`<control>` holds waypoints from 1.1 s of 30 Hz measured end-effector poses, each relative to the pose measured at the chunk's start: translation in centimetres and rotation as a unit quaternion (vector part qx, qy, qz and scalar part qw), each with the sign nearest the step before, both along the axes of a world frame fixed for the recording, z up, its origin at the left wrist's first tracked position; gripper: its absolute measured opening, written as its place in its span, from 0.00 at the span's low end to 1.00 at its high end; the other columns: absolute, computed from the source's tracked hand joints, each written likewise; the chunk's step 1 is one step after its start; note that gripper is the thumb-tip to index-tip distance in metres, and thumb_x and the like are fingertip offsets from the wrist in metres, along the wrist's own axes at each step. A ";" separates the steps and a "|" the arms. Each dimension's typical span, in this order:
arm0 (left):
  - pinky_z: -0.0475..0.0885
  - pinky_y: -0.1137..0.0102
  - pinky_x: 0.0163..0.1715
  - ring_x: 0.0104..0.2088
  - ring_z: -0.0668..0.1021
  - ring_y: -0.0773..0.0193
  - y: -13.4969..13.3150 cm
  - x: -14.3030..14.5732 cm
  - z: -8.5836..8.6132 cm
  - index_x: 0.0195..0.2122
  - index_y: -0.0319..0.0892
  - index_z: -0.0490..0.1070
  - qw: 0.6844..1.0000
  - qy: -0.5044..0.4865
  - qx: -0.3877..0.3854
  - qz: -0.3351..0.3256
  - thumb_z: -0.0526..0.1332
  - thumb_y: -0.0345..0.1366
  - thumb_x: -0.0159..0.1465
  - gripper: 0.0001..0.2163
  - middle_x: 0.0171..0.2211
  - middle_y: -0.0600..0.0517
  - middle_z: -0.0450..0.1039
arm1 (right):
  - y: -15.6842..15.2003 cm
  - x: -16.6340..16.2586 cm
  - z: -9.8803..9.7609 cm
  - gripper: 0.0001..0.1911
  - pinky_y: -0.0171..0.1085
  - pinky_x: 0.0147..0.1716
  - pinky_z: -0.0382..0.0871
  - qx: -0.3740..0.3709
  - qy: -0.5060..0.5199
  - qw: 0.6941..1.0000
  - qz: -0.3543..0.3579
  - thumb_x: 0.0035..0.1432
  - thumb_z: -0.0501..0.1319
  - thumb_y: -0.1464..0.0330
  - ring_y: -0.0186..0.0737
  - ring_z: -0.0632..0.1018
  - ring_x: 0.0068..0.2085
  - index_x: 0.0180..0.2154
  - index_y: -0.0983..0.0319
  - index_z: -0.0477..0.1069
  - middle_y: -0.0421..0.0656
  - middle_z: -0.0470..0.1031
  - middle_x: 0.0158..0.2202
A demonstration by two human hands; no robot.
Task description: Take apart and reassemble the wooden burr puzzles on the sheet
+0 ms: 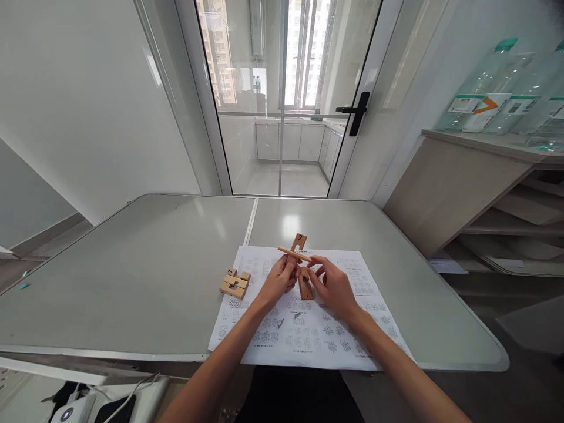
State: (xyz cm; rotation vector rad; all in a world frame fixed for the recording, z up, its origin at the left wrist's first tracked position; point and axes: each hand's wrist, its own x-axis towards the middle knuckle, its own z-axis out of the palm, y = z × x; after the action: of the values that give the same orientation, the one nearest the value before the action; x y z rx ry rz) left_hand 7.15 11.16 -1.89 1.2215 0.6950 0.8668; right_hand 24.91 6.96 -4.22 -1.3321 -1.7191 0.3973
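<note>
My left hand [281,276] is closed around wooden puzzle pieces over a printed sheet [264,349]. One is a dark flat piece [300,239] with a numeral on its upper end and a notch, sticking up past my fingers. Across it lies a lighter, thin-looking piece [294,254], seen edge-on. My right hand [332,285] has its bent fingers and thumb at the right end of that lighter piece. Between my hands is another dark notched piece [305,286], marked near its lower end; whether it rests on the paper or is held is unclear.
A small group of light wooden pieces [235,284] sits at the sheet's left edge. The sheet lies on a grey-green table [132,282]. Plastic bottles [480,88] stand on a shelf unit [467,176] at the right. A glass door [282,153] is beyond the table.
</note>
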 end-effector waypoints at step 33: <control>0.62 0.75 0.19 0.28 0.78 0.66 -0.1 0.0 0.1 0.49 0.37 0.79 0.997 0.043 0.040 0.059 0.65 0.52 0.66 0.22 0.45 0.40 0.82 | 1.1 2.1 1.1 0.29 0.56 0.58 0.73 -0.157 0.399 0.903 0.038 0.64 0.62 0.45 0.56 0.75 0.62 0.56 0.56 0.73 0.51 0.75 0.61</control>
State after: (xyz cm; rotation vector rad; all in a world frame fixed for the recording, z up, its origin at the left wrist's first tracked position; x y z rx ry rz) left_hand 7.14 11.03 -1.84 1.3046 0.8146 0.9519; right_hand 27.05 8.02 -3.08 -1.0841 -1.0315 1.1301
